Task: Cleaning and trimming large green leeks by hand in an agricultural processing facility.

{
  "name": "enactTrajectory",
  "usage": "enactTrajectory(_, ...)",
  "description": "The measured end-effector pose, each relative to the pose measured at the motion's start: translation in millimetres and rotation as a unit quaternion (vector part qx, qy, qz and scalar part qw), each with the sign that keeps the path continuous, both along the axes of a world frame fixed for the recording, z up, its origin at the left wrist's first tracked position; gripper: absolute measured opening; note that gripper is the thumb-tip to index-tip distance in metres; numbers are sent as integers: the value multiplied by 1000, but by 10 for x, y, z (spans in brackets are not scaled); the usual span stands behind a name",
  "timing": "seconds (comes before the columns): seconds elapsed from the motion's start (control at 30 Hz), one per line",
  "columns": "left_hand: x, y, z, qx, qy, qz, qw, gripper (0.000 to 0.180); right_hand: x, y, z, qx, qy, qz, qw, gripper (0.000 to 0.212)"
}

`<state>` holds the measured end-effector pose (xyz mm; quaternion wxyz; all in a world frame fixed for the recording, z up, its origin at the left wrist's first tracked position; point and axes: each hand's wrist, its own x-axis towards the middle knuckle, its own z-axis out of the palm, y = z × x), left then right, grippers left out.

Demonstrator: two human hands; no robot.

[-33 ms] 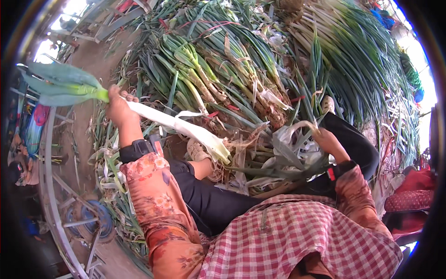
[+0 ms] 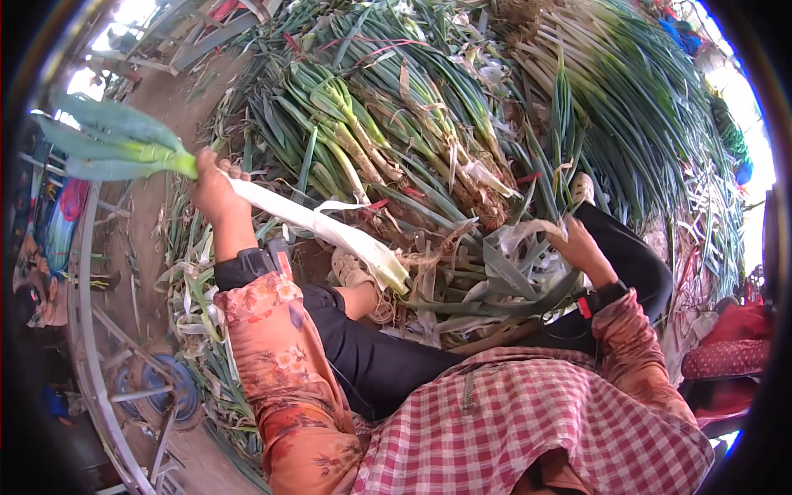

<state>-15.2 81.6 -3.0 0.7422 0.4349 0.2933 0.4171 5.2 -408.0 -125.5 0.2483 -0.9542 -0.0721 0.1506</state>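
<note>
The left hand has its fingers curled firmly round a leek, which slants past the shoe, leaves up to the left, root end low. It has hardly moved. The right hand has edged left, its fingers seemingly pinched on a pale strip, now lying flatter above the peelings. The leek's shaft looks mostly bare, I'd judge, though a shred curls beside it.

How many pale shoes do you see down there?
2. In the picture, one shoe is just below the leek that the left hand grips; the other shoe is just above the right hand. Any under the leaves would be hidden.
</note>
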Motion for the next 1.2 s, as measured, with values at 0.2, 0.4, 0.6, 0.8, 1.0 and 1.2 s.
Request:
enactTrajectory(0.2, 50, -308, -1, 48, 32, -22, 998, 19, -79, 1633, 759, 277, -83, 240, 927, 79)
enactTrajectory(0.4, 34, -522, 26, 65, 24, -112, 991, 17, -92, 2428, 714, 259, -49, 414, 871, 69)
enactTrajectory(0.6, 26, -601, 148, 0, -51, -179, 983, 18, -56, 2435, 543, 292, 24, 405, 866, 14)
enactTrajectory(0.8, 87, -336, 57, -39, -124, -255, 958, 13, -200, 1879, 449, 344, -58, 355, 868, 9)
enactTrajectory(1.0, 147, -196, -122, -92, -118, -225, 963, 14, -382, 1299, 410, 312, -74, 285, 903, 6)
enactTrajectory(1.2, 90, 6, -286, -63, -94, -172, 979, 15, -595, 880, 467, 295, -28, 265, 918, 4)
